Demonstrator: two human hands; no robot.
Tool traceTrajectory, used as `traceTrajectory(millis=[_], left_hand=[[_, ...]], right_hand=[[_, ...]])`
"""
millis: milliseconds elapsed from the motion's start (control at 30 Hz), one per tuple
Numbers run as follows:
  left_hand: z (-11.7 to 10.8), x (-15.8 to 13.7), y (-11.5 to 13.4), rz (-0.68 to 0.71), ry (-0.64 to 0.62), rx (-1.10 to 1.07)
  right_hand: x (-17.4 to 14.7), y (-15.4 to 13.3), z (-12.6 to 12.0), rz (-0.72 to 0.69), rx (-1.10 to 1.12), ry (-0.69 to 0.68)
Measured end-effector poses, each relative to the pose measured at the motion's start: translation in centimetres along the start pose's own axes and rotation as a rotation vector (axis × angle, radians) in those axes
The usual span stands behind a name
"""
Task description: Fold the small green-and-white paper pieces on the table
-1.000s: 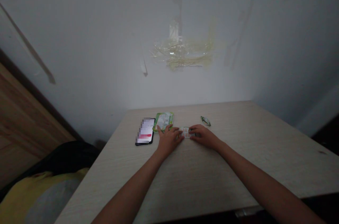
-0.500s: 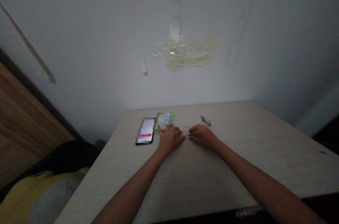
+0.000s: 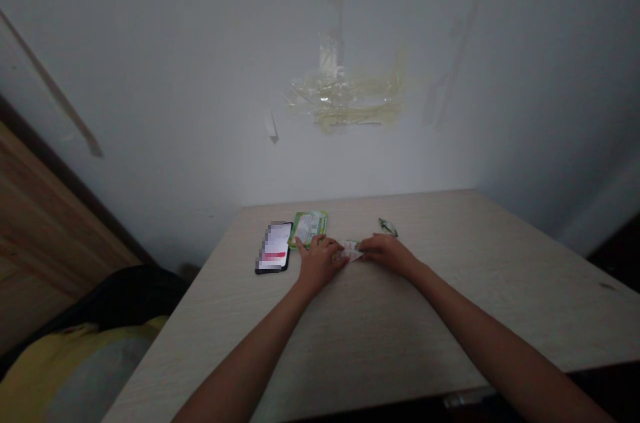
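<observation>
A small white slip with coloured print (image 3: 352, 250), perhaps paper or a wrapper, lies low over the table between my two hands. My left hand (image 3: 319, 264) has its thumb and forefinger closed on the slip's left end, while its outer fingers spread toward a green and white printed packet (image 3: 309, 224). From the other side, my right hand (image 3: 389, 252) pinches the slip's right end. My fingers hide both ends of it. Just beyond my right hand lies a small crumpled green and white piece (image 3: 388, 227).
A phone (image 3: 274, 248) with a lit, partly pixelated screen lies left of the packet. The pale wooden table (image 3: 350, 336) meets a wall (image 3: 200, 110) bearing old tape (image 3: 345, 100). Yellow and grey cloth (image 3: 95, 370) sits at lower left, beside the table.
My right hand has shifted slightly, its fingers now flatter, and more of the slip shows, tilted between the hands. My left hand, the phone and the packet stay about where they were.
</observation>
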State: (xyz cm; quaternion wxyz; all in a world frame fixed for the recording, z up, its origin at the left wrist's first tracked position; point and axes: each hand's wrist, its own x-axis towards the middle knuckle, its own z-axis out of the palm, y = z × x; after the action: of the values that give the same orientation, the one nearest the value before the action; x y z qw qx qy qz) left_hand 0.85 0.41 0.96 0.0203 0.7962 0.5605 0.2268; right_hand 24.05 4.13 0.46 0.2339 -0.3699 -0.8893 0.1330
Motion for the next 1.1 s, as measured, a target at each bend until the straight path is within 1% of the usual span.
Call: traceTrajectory(millis=[133, 267, 333, 500, 700, 900, 1100], left_hand=[[0.0, 0.0, 0.2, -0.012, 0.002, -0.01], [0.2, -0.1, 0.2, -0.019, 0.032, -0.021], [0.3, -0.1, 0.3, -0.023, 0.041, -0.016], [0.6, -0.2, 0.6, -0.001, 0.067, 0.0], [0.4, -0.1, 0.9, 0.007, 0.055, -0.006], [0.2, 0.1, 1.1, -0.006, 0.016, -0.013], [0.4, 0.2, 0.9, 0.023, 0.042, -0.019]], right_hand=[[0.2, 0.1, 0.6, 0.06, 0.071, 0.108], [0.6, -0.4, 1.5, 0.116, 0.028, 0.212], [0.7, -0.6, 1.7, 0.145, 0.011, 0.234], [1.1, -0.7, 2.0, 0.238, -0.098, 0.197], [1.5, -0.6, 2.7, 0.317, -0.201, 0.147], [1.5, -0.6, 3.3, 0.327, -0.222, 0.166], [1.6, -1.0, 3.4, 0.334, -0.259, 0.172]])
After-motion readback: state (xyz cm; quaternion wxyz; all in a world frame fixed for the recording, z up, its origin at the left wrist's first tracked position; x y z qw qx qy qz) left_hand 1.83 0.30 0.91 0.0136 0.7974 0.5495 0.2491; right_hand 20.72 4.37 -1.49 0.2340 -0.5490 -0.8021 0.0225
